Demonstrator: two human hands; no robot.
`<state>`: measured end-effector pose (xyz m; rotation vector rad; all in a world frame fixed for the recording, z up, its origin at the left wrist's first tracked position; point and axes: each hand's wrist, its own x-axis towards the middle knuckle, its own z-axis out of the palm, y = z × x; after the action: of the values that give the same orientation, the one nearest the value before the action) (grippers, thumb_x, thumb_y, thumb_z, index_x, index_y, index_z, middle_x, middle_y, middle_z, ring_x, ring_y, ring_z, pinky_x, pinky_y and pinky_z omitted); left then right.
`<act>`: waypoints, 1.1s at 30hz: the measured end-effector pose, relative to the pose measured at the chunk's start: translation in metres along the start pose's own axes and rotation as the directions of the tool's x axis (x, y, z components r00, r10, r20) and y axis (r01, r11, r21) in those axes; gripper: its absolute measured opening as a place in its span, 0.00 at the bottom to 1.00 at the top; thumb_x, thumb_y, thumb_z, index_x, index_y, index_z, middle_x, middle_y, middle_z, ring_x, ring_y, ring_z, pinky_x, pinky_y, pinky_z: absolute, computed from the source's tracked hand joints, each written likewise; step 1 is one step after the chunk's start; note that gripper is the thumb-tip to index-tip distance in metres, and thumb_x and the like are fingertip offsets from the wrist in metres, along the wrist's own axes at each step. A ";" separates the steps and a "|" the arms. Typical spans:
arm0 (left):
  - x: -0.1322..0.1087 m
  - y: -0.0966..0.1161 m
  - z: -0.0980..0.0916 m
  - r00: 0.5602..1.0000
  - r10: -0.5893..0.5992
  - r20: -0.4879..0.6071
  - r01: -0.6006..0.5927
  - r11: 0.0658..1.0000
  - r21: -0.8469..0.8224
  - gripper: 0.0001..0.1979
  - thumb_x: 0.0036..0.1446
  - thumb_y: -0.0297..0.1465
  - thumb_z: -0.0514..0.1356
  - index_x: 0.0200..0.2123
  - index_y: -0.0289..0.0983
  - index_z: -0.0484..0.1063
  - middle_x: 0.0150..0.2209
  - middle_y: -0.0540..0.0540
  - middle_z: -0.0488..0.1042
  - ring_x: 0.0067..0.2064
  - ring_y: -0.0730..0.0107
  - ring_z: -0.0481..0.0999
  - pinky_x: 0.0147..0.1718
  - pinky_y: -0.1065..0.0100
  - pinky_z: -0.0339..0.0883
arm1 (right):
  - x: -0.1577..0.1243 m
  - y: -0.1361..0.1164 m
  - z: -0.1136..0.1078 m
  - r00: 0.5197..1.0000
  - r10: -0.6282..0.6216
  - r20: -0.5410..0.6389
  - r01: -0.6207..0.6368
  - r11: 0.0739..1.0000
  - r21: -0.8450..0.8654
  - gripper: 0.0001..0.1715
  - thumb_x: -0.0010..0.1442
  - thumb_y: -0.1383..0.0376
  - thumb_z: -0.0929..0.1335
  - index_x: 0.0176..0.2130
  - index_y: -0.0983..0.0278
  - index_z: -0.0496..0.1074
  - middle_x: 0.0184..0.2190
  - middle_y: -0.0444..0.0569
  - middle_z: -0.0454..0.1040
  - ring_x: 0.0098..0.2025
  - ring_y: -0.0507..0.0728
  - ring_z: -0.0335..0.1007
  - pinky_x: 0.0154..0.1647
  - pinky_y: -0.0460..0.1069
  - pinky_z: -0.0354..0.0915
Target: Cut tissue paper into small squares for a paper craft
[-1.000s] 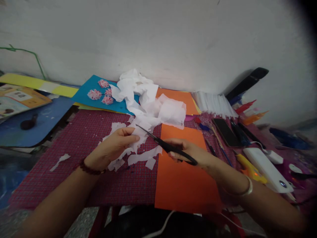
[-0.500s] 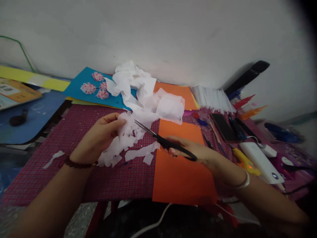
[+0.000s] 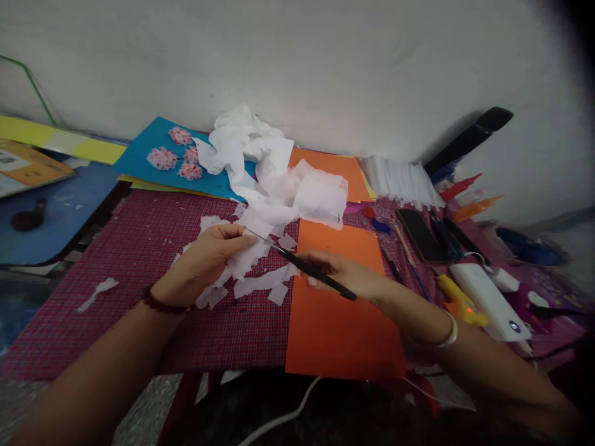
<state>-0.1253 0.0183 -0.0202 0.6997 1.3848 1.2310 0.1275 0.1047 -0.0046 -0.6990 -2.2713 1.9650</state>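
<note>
My left hand (image 3: 214, 251) pinches a piece of white tissue paper (image 3: 255, 253) over the checked tablecloth. In my right hand (image 3: 337, 272) is a pair of black-handled scissors (image 3: 318, 274), with the blades pointing left and their tips at my left fingertips. The blades look nearly closed and lie against the tissue. Cut scraps of tissue (image 3: 264, 282) lie below and around my left hand. An orange sheet of paper (image 3: 344, 334) lies flat beneath my right hand. Behind both hands is a crumpled heap of white tissue (image 3: 274, 161).
A blue sheet (image 3: 144, 139) bears several pink-and-white fluffy clusters. To the right are a phone (image 3: 421, 235), a yellow glue gun (image 3: 458, 300), a white power bank (image 3: 488, 300) and a bundle of translucent sticks (image 3: 400, 179). The wall (image 3: 325, 74) stands close behind.
My left hand has moved right, towards the scissors. The scissor blades have come closer together, and their tips have shifted slightly left to my left fingertips.
</note>
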 end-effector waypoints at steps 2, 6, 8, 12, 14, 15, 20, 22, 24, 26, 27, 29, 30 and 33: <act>0.002 -0.003 0.000 1.000 -0.004 -0.008 0.004 1.000 0.004 0.15 0.37 0.36 0.73 0.22 0.35 0.73 0.19 0.52 0.70 0.18 0.78 0.64 0.17 0.75 0.54 | 0.001 0.001 0.001 1.000 0.011 -0.010 -0.011 1.000 0.011 0.34 0.58 0.50 0.73 0.55 0.68 0.69 0.40 0.50 0.72 0.37 0.54 0.66 0.39 0.50 0.64; 0.004 -0.003 -0.001 1.000 -0.025 0.013 0.025 1.000 0.007 0.13 0.38 0.35 0.72 0.24 0.35 0.75 0.21 0.50 0.72 0.20 0.77 0.66 0.18 0.75 0.57 | 0.001 0.003 0.001 0.997 0.054 -0.055 -0.054 0.998 0.009 0.31 0.56 0.51 0.74 0.52 0.68 0.71 0.32 0.44 0.68 0.31 0.50 0.59 0.31 0.47 0.58; 0.002 0.002 -0.004 0.997 -0.046 0.055 0.044 0.999 0.025 0.12 0.39 0.36 0.71 0.25 0.36 0.75 0.22 0.50 0.73 0.20 0.77 0.67 0.18 0.75 0.58 | 0.001 0.003 0.000 0.994 0.069 -0.082 -0.069 0.998 0.001 0.31 0.56 0.51 0.74 0.51 0.68 0.72 0.29 0.42 0.65 0.27 0.49 0.56 0.27 0.46 0.54; -0.002 0.014 -0.013 0.988 -0.032 0.148 0.019 0.996 0.092 0.10 0.39 0.35 0.71 0.24 0.36 0.76 0.21 0.49 0.73 0.20 0.75 0.67 0.18 0.74 0.59 | 0.000 0.004 -0.004 0.986 0.136 -0.101 -0.132 0.990 0.044 0.34 0.57 0.44 0.72 0.52 0.66 0.71 0.27 0.41 0.61 0.24 0.48 0.53 0.22 0.47 0.51; -0.004 0.018 -0.015 0.989 0.033 0.146 -0.051 0.991 0.122 0.09 0.39 0.34 0.70 0.21 0.37 0.74 0.20 0.50 0.71 0.20 0.76 0.65 0.18 0.74 0.59 | 0.000 0.002 -0.005 0.987 0.123 -0.101 -0.119 0.992 0.042 0.35 0.56 0.43 0.72 0.51 0.66 0.71 0.29 0.43 0.63 0.26 0.49 0.55 0.24 0.47 0.54; -0.005 0.020 -0.015 0.989 0.066 0.134 -0.083 0.988 0.127 0.09 0.39 0.33 0.69 0.20 0.37 0.74 0.20 0.50 0.70 0.20 0.76 0.65 0.18 0.74 0.58 | 0.000 0.001 -0.006 0.990 0.100 -0.099 -0.098 0.995 0.029 0.35 0.56 0.43 0.72 0.51 0.66 0.71 0.31 0.44 0.65 0.28 0.50 0.57 0.26 0.47 0.56; -0.007 0.019 -0.010 0.986 0.170 0.001 -0.170 0.985 0.021 0.08 0.41 0.31 0.69 0.21 0.37 0.73 0.22 0.51 0.71 0.22 0.76 0.67 0.21 0.74 0.60 | -0.008 -0.004 -0.010 0.999 0.044 -0.004 -0.044 0.999 0.000 0.35 0.59 0.39 0.70 0.47 0.66 0.70 0.36 0.48 0.67 0.35 0.53 0.60 0.35 0.49 0.62; -0.007 0.017 -0.009 0.980 0.188 -0.065 -0.192 0.980 -0.050 0.08 0.40 0.31 0.70 0.22 0.37 0.73 0.22 0.52 0.71 0.23 0.77 0.67 0.22 0.74 0.60 | -0.012 -0.002 -0.012 0.999 0.045 0.019 -0.045 0.999 0.004 0.37 0.59 0.38 0.69 0.48 0.66 0.70 0.37 0.49 0.67 0.36 0.53 0.61 0.36 0.49 0.63; -0.006 0.014 -0.008 0.978 0.189 -0.092 -0.198 0.975 -0.102 0.09 0.40 0.31 0.70 0.24 0.37 0.73 0.23 0.52 0.72 0.23 0.77 0.68 0.23 0.74 0.61 | -0.015 0.001 -0.013 0.998 0.037 0.047 -0.038 0.999 0.008 0.38 0.60 0.37 0.68 0.49 0.68 0.69 0.38 0.50 0.67 0.36 0.54 0.61 0.36 0.49 0.62; -0.006 0.013 -0.007 0.982 0.179 -0.067 -0.186 0.975 -0.119 0.08 0.41 0.31 0.70 0.26 0.37 0.74 0.24 0.52 0.74 0.24 0.75 0.70 0.25 0.73 0.63 | -0.015 0.002 -0.012 0.996 0.042 0.074 -0.043 0.999 0.012 0.39 0.59 0.37 0.68 0.49 0.68 0.68 0.38 0.50 0.66 0.37 0.54 0.61 0.36 0.49 0.62; -0.006 0.012 -0.007 0.985 0.169 -0.042 -0.173 0.978 -0.115 0.08 0.41 0.32 0.70 0.26 0.37 0.75 0.25 0.51 0.74 0.25 0.75 0.71 0.26 0.72 0.64 | -0.014 0.002 -0.012 0.995 0.050 0.080 -0.052 0.999 0.011 0.40 0.59 0.36 0.68 0.49 0.68 0.68 0.38 0.50 0.66 0.37 0.54 0.61 0.36 0.49 0.62; -0.006 0.012 -0.005 0.990 0.137 0.009 -0.136 0.987 -0.086 0.09 0.40 0.32 0.70 0.25 0.37 0.75 0.24 0.50 0.75 0.24 0.74 0.71 0.26 0.72 0.64 | -0.012 -0.001 -0.010 0.995 0.071 0.066 -0.071 0.997 -0.002 0.41 0.58 0.35 0.69 0.51 0.67 0.69 0.38 0.50 0.66 0.38 0.55 0.62 0.37 0.49 0.63; -0.006 0.012 -0.005 0.993 0.116 0.030 -0.114 0.991 -0.069 0.09 0.40 0.32 0.70 0.25 0.36 0.76 0.24 0.50 0.75 0.24 0.74 0.71 0.25 0.71 0.64 | -0.010 -0.003 -0.008 0.996 0.073 0.057 -0.073 0.997 -0.010 0.43 0.57 0.35 0.68 0.52 0.67 0.69 0.39 0.50 0.66 0.38 0.55 0.61 0.38 0.49 0.63; -0.005 0.010 -0.002 0.995 0.079 0.060 -0.077 0.997 -0.023 0.09 0.39 0.32 0.70 0.25 0.36 0.76 0.25 0.49 0.75 0.25 0.73 0.71 0.26 0.71 0.63 | -0.005 -0.008 -0.005 0.997 0.055 0.058 -0.053 0.998 -0.031 0.46 0.58 0.35 0.68 0.57 0.67 0.68 0.39 0.50 0.67 0.38 0.55 0.62 0.37 0.49 0.63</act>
<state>-0.1286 0.0160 -0.0096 0.7767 1.3035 1.2733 0.1319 0.1070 0.0049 -0.7218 -2.3435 2.0058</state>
